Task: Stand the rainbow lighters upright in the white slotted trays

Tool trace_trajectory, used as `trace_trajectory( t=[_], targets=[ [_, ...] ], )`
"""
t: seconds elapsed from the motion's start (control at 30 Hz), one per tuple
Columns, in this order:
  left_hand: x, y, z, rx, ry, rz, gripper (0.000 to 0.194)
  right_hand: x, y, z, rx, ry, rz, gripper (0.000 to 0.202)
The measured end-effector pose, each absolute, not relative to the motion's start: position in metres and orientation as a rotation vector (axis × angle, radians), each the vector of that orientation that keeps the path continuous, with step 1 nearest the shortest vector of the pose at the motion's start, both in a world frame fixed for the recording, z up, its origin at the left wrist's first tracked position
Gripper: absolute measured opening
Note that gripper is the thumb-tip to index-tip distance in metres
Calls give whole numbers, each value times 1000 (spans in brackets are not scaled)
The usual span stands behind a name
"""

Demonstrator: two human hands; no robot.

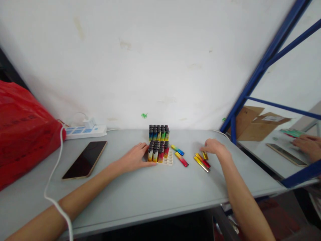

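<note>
Several upright lighters (pixel 155 152) with black tops stand in a white tray (pixel 168 160), whose right part shows bare holes. Behind them is a second block of upright lighters (pixel 158 134). My left hand (pixel 137 157) holds the tray's left side, fingers behind and thumb along the front. A blue-yellow lighter (pixel 177 150) and a red-yellow lighter (pixel 181 159) lie right of the tray. Farther right, several gold and red lighters (pixel 201 163) lie in a loose pile. My right hand (pixel 212 146) has its fingers closed at a gold lighter (pixel 205 155) beside this pile.
A phone (pixel 85 160) lies at the left, near a white power strip (pixel 86 131) and a red bag (pixel 27 134). A white cable (pixel 54 197) crosses over my left forearm. Blue metal posts (pixel 259 70) rise at the right; beyond them are a cardboard box and another person's hand (pixel 307 144).
</note>
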State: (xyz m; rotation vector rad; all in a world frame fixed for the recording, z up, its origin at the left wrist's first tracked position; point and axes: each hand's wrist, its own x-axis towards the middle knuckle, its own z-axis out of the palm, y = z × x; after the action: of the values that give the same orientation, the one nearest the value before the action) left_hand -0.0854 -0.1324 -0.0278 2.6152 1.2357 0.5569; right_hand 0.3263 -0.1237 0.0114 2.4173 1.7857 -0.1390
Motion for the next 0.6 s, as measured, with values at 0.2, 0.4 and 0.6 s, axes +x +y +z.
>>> trace_trajectory(
  t=[0.2, 0.4, 0.6],
  targets=[
    [-84, -135, -24, 2600, 1233, 587, 65, 312, -116, 7, 2295, 2241, -134, 27],
    [-84, -135, -24, 2621, 1231, 556, 70, 277, -120, 8, 2270, 2936, -739, 32],
    [-82, -138, -19, 2612, 1231, 568, 66, 243, -134, 10, 1734, 3160, -1524, 44]
  ],
)
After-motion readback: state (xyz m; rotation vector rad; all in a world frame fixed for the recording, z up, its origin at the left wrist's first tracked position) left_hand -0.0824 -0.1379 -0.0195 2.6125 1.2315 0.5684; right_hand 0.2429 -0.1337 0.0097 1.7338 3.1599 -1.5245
